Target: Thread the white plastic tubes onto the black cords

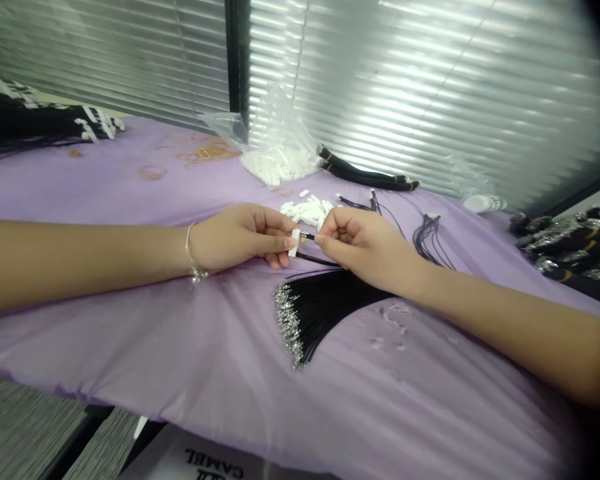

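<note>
Between the thumb and fingers of my left hand (250,235) is a small white plastic connector housing (295,243), held upright. My right hand (363,241) pinches a black wire (307,236), its metal-tipped end touching or just entering the housing's right side; I cannot tell how deep. Another black wire runs out of the housing lower down and passes under my right hand. Just below lies a fanned bundle of black wires (325,300) with shiny metal terminals at its left end. Behind my hands is a pile of loose white housings (310,210).
A clear plastic bag (280,157) of white housings stands at the back. Rubber bands (205,153) lie left of it. Banded black wire bundles (365,175) rest near the blinds, more bundles (580,243) at far right. Wires with white connectors (97,123) fill the far left. Purple sheeting (180,360) covers the table.
</note>
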